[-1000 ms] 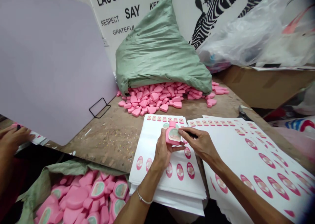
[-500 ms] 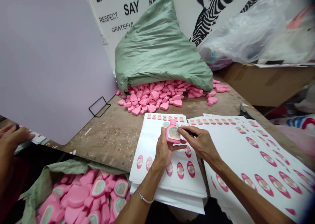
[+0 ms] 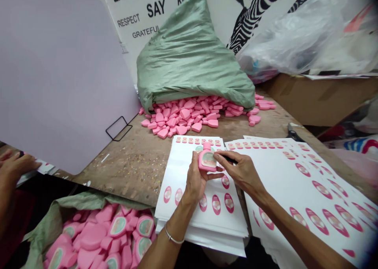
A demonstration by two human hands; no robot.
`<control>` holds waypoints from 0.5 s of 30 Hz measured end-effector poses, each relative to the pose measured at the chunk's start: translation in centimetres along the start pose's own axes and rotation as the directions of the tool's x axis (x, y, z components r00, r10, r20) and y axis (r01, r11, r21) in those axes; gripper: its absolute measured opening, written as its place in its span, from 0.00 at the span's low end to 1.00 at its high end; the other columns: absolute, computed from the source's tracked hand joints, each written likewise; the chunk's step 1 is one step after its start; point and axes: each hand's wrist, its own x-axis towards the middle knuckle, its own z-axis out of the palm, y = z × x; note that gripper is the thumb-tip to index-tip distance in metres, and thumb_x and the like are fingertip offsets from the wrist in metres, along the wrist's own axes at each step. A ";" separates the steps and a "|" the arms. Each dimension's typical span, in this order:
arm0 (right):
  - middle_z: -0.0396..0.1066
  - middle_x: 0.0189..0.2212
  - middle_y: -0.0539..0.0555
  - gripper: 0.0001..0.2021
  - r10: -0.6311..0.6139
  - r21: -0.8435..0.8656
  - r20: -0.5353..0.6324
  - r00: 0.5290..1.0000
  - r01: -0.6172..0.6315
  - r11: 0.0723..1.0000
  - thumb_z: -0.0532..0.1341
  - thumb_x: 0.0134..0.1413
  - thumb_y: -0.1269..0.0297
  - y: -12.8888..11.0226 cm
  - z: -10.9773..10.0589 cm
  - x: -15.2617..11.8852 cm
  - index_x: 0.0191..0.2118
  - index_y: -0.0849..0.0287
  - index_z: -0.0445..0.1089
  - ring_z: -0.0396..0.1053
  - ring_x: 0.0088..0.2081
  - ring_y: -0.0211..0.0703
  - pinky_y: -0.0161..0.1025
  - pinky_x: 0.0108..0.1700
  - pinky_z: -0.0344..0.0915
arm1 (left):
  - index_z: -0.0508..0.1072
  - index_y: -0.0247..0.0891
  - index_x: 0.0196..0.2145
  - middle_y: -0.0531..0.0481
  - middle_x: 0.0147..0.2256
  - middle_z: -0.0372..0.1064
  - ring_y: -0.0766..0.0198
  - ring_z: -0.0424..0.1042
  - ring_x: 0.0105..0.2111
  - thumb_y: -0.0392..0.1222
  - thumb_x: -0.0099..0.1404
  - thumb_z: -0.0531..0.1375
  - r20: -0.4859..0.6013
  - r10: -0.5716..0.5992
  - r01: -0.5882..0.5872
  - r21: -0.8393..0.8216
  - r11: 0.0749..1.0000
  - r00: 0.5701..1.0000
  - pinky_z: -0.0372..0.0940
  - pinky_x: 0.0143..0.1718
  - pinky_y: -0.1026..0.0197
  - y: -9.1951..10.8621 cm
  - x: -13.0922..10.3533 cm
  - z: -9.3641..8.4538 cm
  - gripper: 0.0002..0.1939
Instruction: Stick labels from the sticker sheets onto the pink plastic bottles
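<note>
Near the middle, my left hand (image 3: 196,178) holds a small pink bottle (image 3: 207,161) upright, its neck pointing away. A pale green oval label shows on the bottle's front. My right hand (image 3: 239,170) is closed around a thin dark tool (image 3: 229,159), and its fingertips touch the label's right edge. Under both hands lies a stack of white sticker sheets (image 3: 186,216) with small labels and pink ovals. To the right, more sticker sheets (image 3: 280,178) are spread out, partly behind my right arm.
A green sack (image 3: 191,60) rests behind a heap of pink bottles (image 3: 184,117). At lower left, an open sack holds labelled bottles (image 3: 91,235). A black-handled cutter (image 3: 293,134) lies at right. Another person's hand (image 3: 17,164) shows at far left beside a large pale panel (image 3: 65,76).
</note>
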 end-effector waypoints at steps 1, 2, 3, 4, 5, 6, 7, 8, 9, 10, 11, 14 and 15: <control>0.77 0.34 0.53 0.13 -0.001 -0.003 0.003 1.000 0.001 1.000 0.62 0.50 0.53 0.0 0.0 0.0 0.35 0.56 0.76 0.73 0.36 0.46 0.41 0.40 0.68 | 0.71 0.30 0.42 0.43 0.30 0.72 0.56 0.74 0.29 0.59 0.64 0.50 -0.001 0.000 0.000 -0.002 1.000 1.000 0.71 0.33 0.51 0.0 0.0 0.0 0.27; 0.77 0.34 0.52 0.13 -0.001 -0.007 0.003 1.000 0.001 1.000 0.62 0.50 0.53 0.0 -0.1 0.0 0.34 0.56 0.76 0.73 0.36 0.46 0.41 0.40 0.68 | 0.71 0.30 0.42 0.43 0.30 0.72 0.56 0.74 0.29 0.59 0.64 0.50 -0.003 0.000 0.000 -0.003 1.000 1.000 0.71 0.33 0.51 0.0 0.0 0.0 0.27; 0.77 0.34 0.52 0.12 0.001 -0.008 0.003 1.000 -0.001 1.000 0.62 0.50 0.53 0.0 -0.1 0.0 0.34 0.56 0.76 0.73 0.36 0.46 0.41 0.40 0.68 | 0.71 0.30 0.42 0.43 0.29 0.72 0.56 0.74 0.28 0.59 0.64 0.50 -0.003 -0.002 0.002 -0.006 1.000 1.000 0.71 0.33 0.51 0.0 0.0 0.0 0.27; 0.77 0.34 0.52 0.12 0.002 -0.007 0.003 1.000 -0.002 1.000 0.62 0.50 0.53 0.0 -0.1 0.0 0.34 0.56 0.76 0.73 0.36 0.46 0.41 0.40 0.68 | 0.71 0.30 0.42 0.43 0.29 0.72 0.57 0.74 0.28 0.59 0.64 0.49 0.000 -0.003 0.003 -0.009 1.000 1.000 0.71 0.33 0.51 0.1 -0.1 0.1 0.27; 0.77 0.34 0.52 0.12 0.003 -0.005 0.002 1.000 -0.003 1.000 0.62 0.50 0.53 -0.1 -0.1 0.0 0.34 0.56 0.76 0.73 0.36 0.46 0.41 0.40 0.68 | 0.71 0.30 0.41 0.43 0.29 0.72 0.57 0.74 0.28 0.59 0.64 0.49 0.004 -0.006 0.006 -0.012 1.000 1.000 0.71 0.33 0.51 0.1 -0.1 0.1 0.27; 0.77 0.34 0.52 0.12 0.001 -0.002 0.002 1.000 -0.001 1.000 0.62 0.50 0.54 -0.2 -0.2 -0.1 0.34 0.56 0.76 0.73 0.36 0.46 0.41 0.39 0.68 | 0.71 0.30 0.41 0.44 0.29 0.72 0.57 0.73 0.28 0.59 0.64 0.49 0.007 -0.006 0.006 -0.014 1.000 1.000 0.71 0.32 0.51 0.1 -0.2 0.1 0.27; 0.77 0.34 0.52 0.12 -0.002 -0.001 -0.001 1.000 0.002 1.000 0.62 0.50 0.54 -0.3 -0.2 -0.1 0.34 0.56 0.76 0.73 0.36 0.46 0.41 0.39 0.68 | 0.71 0.29 0.41 0.44 0.28 0.71 0.58 0.73 0.27 0.59 0.64 0.50 0.006 -0.002 0.002 -0.013 1.000 1.000 0.71 0.32 0.51 0.1 -0.2 0.1 0.27; 0.77 0.34 0.52 0.12 -0.009 -0.002 -0.006 1.000 0.009 1.000 0.62 0.50 0.54 -0.4 -0.3 -0.2 0.34 0.56 0.76 0.73 0.36 0.46 0.41 0.39 0.68 | 0.71 0.29 0.40 0.44 0.28 0.71 0.59 0.73 0.26 0.59 0.64 0.50 0.003 0.009 -0.009 -0.005 1.000 1.000 0.71 0.32 0.51 0.1 -0.3 0.1 0.27; 0.77 0.34 0.52 0.12 -0.022 -0.009 -0.012 1.000 0.022 1.000 0.62 0.50 0.54 -0.6 -0.4 -0.3 0.34 0.56 0.76 0.73 0.35 0.45 0.40 0.39 0.68 | 0.71 0.29 0.40 0.45 0.28 0.71 0.60 0.72 0.26 0.59 0.64 0.51 -0.001 0.030 -0.030 0.008 1.000 1.000 0.71 0.31 0.52 0.1 -0.3 0.1 0.27; 0.77 0.33 0.52 0.12 -0.042 -0.023 -0.023 0.999 0.042 0.999 0.62 0.50 0.55 -0.8 -0.4 -0.4 0.34 0.56 0.76 0.73 0.35 0.45 0.40 0.39 0.68 | 0.71 0.29 0.40 0.45 0.28 0.71 0.61 0.72 0.26 0.59 0.64 0.51 -0.003 0.056 -0.056 0.026 0.998 0.998 0.71 0.31 0.53 0.0 -0.4 0.1 0.26; 0.76 0.33 0.53 0.11 -0.071 -0.047 -0.037 0.997 0.069 0.997 0.62 0.51 0.55 -0.9 -0.5 -0.5 0.35 0.56 0.76 0.73 0.34 0.44 0.40 0.39 0.68 | 0.70 0.29 0.40 0.45 0.29 0.70 0.61 0.72 0.26 0.59 0.63 0.52 0.000 0.082 -0.082 0.047 0.996 0.997 0.71 0.30 0.54 -0.1 -0.4 0.0 0.26; 0.76 0.31 0.53 0.11 -0.196 -0.186 -0.095 0.976 0.176 0.967 0.62 0.51 0.55 -1.5 -0.6 -0.9 0.34 0.56 0.76 0.71 0.33 0.43 0.41 0.39 0.66 | 0.68 0.29 0.43 0.43 0.32 0.70 0.61 0.72 0.27 0.59 0.63 0.51 0.011 0.133 -0.133 0.119 0.984 0.991 0.71 0.30 0.57 -0.3 -0.3 0.0 0.27; 0.75 0.30 0.53 0.11 -0.244 -0.250 -0.111 0.963 0.211 0.945 0.62 0.51 0.55 -1.6 -0.7 -1.0 0.34 0.56 0.76 0.71 0.32 0.43 0.41 0.39 0.65 | 0.67 0.30 0.45 0.43 0.34 0.70 0.62 0.72 0.27 0.60 0.63 0.52 -0.007 0.151 -0.148 0.149 0.978 0.989 0.71 0.29 0.58 -0.4 -0.2 0.0 0.28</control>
